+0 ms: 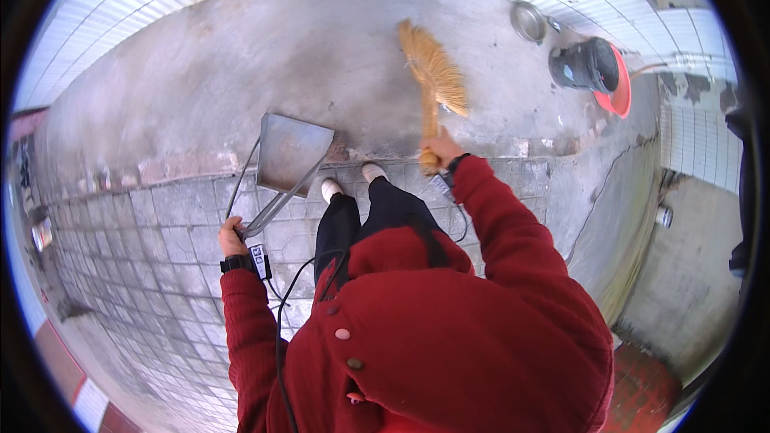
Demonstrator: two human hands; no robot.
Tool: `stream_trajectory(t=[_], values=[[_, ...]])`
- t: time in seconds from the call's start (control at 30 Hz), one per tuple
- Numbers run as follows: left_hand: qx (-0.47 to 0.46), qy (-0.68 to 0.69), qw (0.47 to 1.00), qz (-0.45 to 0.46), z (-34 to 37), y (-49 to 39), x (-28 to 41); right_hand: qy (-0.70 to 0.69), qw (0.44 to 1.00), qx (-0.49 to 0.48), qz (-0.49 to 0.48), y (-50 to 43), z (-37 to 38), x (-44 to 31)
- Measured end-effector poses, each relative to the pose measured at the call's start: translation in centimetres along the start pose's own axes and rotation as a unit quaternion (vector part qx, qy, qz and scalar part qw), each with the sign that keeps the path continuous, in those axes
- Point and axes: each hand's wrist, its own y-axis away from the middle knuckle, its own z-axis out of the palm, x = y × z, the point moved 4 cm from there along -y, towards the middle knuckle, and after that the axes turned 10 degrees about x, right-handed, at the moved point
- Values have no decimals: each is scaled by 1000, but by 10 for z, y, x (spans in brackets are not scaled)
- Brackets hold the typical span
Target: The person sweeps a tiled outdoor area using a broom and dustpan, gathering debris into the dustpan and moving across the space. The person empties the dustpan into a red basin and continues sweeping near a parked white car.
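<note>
My left hand (233,237) grips the bent metal handle of a dustpan (292,150). The grey sheet-metal pan lies near the step edge, in front and to the left of my feet, and its inside has brownish stains. In my right hand (443,147) is the short handle of a straw hand broom (433,66). The broom's yellow bristles fan out forward over the concrete floor, apart from the dustpan. Whether the bristles touch the floor, I cannot tell.
A metal basin (529,21) stands by the tiled wall at the upper right. Beside it, a black bucket (580,65) leans over a red plastic basin (623,87). A low step edge (192,166) separates the concrete from the paving. A cable (280,319) hangs along my left side.
</note>
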Motion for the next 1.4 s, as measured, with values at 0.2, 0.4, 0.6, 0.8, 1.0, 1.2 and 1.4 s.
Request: stream_trajectory(t=[0.2,0.4,0.6,0.8,1.0,1.2,1.4], values=[[5,-23,999,-33,31,-5,4,-33,997,-72,-7,31,-9,4],[63,-101,993,-2,62,-3,40,45,981,-186,-23,114,-93,-44],[147,-157,976,43,89,11,72,13,995,-91,-39,91,-136,-78],[147,-216,957,127,99,12,79,25,990,38,-134,-70,-112,-161],[131,-353,896,236,97,0,80,91,979,6,-181,-224,10,-216],[126,-328,903,247,85,3,73,164,967,-36,-191,-199,156,-144],[134,-280,923,229,69,9,67,183,966,-125,-131,-61,76,-176]])
